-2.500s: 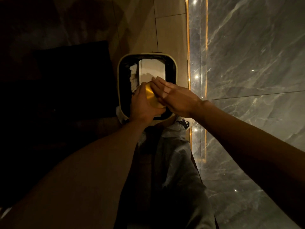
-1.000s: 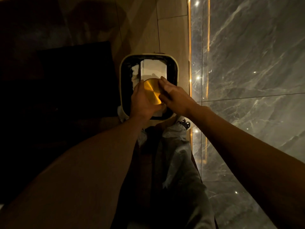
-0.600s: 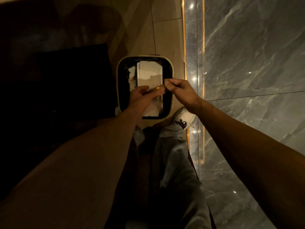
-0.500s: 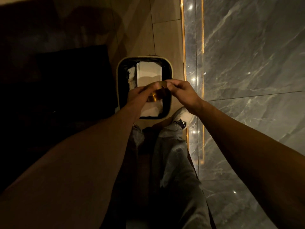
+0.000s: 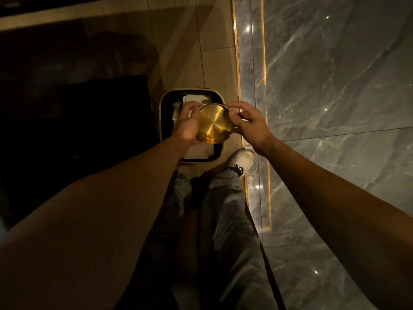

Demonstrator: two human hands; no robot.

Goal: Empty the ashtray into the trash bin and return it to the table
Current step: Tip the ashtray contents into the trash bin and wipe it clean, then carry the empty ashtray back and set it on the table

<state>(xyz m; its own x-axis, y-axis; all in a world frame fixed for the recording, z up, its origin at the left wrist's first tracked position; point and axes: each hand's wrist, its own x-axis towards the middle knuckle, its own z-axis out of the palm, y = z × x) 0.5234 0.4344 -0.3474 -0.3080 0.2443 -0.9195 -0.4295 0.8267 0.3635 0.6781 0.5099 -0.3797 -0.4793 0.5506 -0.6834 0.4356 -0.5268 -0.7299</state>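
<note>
Forearms reach fwd from both lower corners. Left hand grips the gold ashtray by its left edge, fingers curled round the rim; the round brushed face tilts up toward the camera. Ashtray is held above the trash bin, w/ white paper showing in the bin just below the left hand. Right hand, just right of the ashtray, pinches its right rim btwn thumb & fingertips. White shoe below the right hand, beside the marble wall.
</note>
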